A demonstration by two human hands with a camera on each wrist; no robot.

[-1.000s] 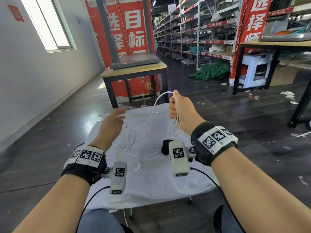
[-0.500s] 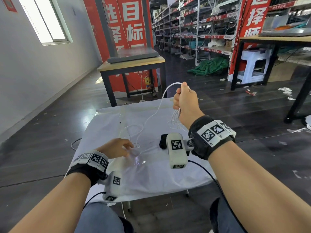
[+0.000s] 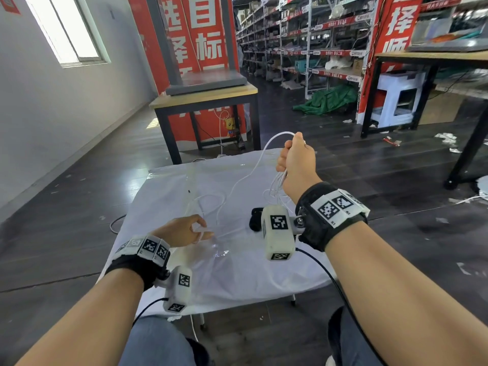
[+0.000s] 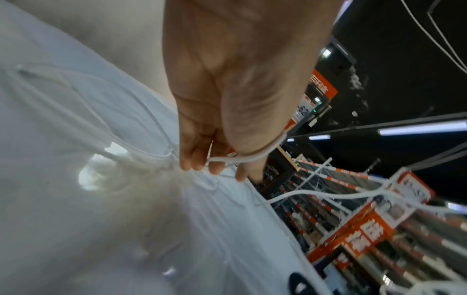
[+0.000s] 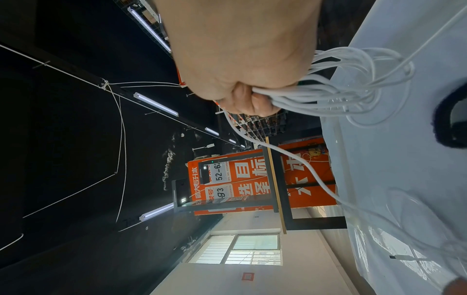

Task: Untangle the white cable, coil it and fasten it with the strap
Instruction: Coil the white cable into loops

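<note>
Head view: right hand grips looped white cable.

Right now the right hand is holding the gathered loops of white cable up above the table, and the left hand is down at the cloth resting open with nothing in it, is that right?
Not quite. The left hand is not empty: in the left wrist view its fingers pinch a strand of the white cable down at the white cloth. The rest holds: the right hand holds the gathered loops up above the table.

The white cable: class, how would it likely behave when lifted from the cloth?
Likely floppy: the cable sags in a curve from the right hand to the cloth. Probably light, since the left hand lifts it with fingertips. Its loops may snag.
</note>
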